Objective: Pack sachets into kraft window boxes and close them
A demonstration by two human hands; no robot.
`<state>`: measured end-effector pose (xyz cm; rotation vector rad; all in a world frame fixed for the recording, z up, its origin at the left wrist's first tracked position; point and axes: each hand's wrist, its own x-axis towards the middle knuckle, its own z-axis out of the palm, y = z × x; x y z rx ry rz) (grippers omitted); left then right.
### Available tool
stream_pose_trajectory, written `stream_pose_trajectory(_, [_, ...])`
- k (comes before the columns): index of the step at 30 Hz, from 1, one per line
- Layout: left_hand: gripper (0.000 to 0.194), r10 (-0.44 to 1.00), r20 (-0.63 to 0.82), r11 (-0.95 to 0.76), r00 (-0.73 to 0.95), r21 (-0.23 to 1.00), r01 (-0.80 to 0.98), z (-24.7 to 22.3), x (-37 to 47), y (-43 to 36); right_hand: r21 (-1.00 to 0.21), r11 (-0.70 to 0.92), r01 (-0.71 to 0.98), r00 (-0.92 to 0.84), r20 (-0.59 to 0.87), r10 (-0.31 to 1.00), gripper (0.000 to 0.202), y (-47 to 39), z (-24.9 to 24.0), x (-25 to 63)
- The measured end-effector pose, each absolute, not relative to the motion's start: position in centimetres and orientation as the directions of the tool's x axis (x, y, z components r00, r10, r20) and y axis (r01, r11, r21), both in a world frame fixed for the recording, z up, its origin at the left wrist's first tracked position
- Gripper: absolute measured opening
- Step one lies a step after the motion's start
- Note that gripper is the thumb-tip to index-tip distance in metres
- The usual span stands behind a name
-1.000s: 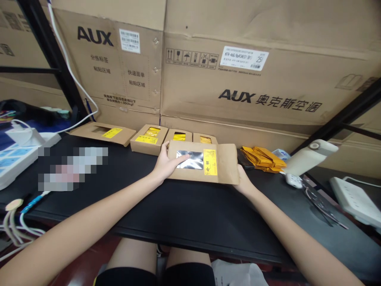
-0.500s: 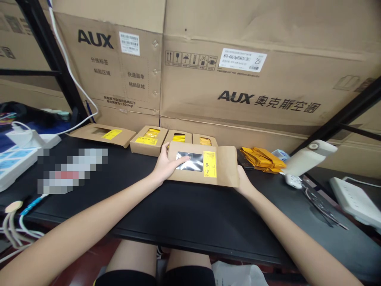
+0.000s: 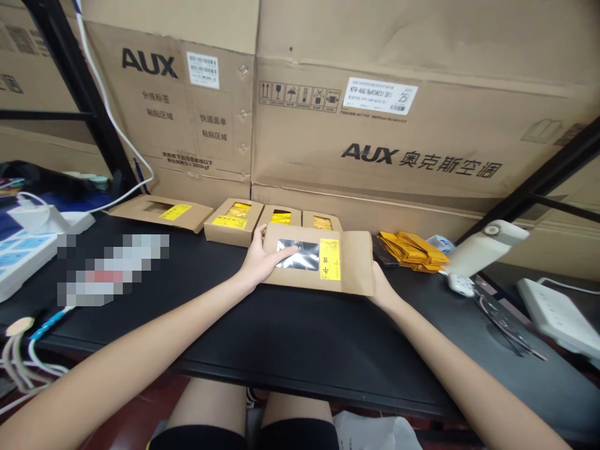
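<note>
A brown cardboard box [image 3: 304, 282] with a clear window and a yellow label is held up over the black table. My left hand [image 3: 263, 259] grips its left end, the thumb lying over the window and the other fingers behind. The box's right end flap [image 3: 357, 259] stands out unfolded. Behind this flap is my right hand [image 3: 383, 286], its fingers hidden, so I cannot see what they hold. Several more window boxes [image 3: 229, 234] stand in a row behind, showing yellow packets inside. Farther left lies a flat, unfilled-looking box [image 3: 140, 212] with a yellow label.
Orange packets [image 3: 412, 253] lie in a pile right of my hands, beside a white bottle [image 3: 485, 250]. Glasses [image 3: 504, 325] and a white power strip [image 3: 557, 315] lie farther right. Another power strip [image 3: 23, 259] with cables is at left. Large cartons [image 3: 300, 150] stand behind the table.
Almost nothing differs. Both hands and the box keep the same place; the view has shifted very slightly.
</note>
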<state>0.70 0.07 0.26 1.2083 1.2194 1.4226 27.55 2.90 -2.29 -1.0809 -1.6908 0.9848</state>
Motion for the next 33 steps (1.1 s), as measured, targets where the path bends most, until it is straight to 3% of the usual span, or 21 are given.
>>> stream_pose_trajectory(9, [0.086, 0.984, 0.118, -0.121, -0.135, 0.993, -0.009, 0.2, 0.6, 0.1, -0.952, 0.246, 0.18, -0.201, 0.209, 0.957, 0.054, 3.2, -2.6, 27.4])
stream_pose_trajectory(14, [0.087, 0.983, 0.119, -0.121, -0.139, 0.993, -0.004, 0.2, 0.6, 0.1, -0.929, 0.32, 0.188, -0.248, 0.27, 0.93, 0.069, 2.2, -1.6, 26.7])
stream_pose_trajectory(24, [0.086, 0.984, 0.119, -0.122, -0.135, 0.993, -0.009, 0.3, 0.7, 0.1, -0.943, 0.259, 0.209, -0.225, 0.211, 0.951, 0.061, 2.4, -1.8, 26.8])
stream_pose_trajectory(33, [0.087, 0.983, 0.126, -0.129, -0.132, 0.992, -0.012, 0.1, 0.6, 0.1, -0.944, 0.266, 0.193, -0.224, 0.222, 0.949, 0.075, 2.5, -1.8, 27.0])
